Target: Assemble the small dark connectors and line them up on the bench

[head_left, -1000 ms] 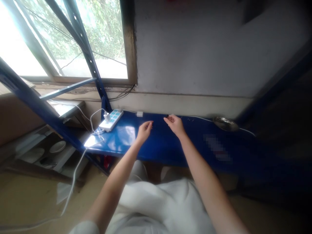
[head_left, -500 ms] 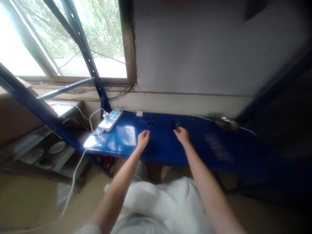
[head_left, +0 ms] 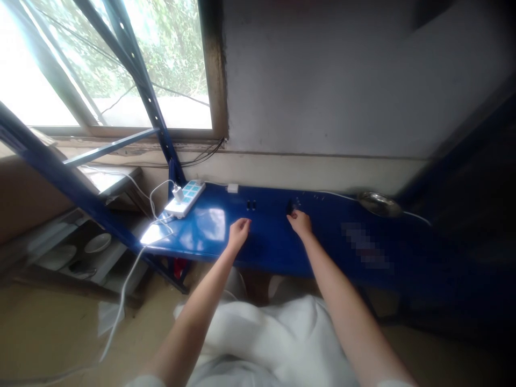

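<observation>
left hand: loosely curled, nothing visible in it | right hand: curled, grip unclear, just beside small black piece | black pair: between hands, near wall edge | blue shelf: open room between hands

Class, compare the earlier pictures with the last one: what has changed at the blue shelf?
Both hands have drawn back toward the person: the left hand and right hand now sit lower over the blue shelf. A pair of small dark pieces now stands beyond the left hand, and another dark piece beyond the right. The white power strip and metal dish stayed put.
</observation>
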The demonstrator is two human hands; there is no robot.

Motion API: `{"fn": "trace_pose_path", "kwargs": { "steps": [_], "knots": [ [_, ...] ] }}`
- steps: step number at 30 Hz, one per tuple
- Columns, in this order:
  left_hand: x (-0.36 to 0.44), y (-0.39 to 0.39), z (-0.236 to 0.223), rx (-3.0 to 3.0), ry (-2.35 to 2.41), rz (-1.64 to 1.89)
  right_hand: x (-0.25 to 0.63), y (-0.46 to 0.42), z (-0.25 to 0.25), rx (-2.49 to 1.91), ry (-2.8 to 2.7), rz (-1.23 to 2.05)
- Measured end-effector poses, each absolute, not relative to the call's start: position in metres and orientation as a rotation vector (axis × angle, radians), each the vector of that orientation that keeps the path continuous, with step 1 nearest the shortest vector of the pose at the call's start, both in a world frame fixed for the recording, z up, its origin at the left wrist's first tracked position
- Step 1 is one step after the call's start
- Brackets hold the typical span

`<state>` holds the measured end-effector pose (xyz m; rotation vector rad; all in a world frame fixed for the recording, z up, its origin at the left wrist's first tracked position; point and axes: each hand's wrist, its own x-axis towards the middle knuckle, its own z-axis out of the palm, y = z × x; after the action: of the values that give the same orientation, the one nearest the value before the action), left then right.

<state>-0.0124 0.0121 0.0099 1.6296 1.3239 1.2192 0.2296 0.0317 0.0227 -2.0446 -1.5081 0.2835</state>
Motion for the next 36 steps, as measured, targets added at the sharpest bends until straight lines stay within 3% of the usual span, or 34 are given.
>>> {"fn": "trace_pose_path", "kwargs": {
  "steps": [29,36],
  "knots": [
    [-0.013,0.011,0.012,1.616,1.341,1.197,0.248,0.036,0.020,-2.264,-1.347,0.253],
    [-0.008,0.007,0.015,1.891,1.432,1.237,0.248,0.038,0.020,-2.278,-1.367,0.266]
  ]
}}
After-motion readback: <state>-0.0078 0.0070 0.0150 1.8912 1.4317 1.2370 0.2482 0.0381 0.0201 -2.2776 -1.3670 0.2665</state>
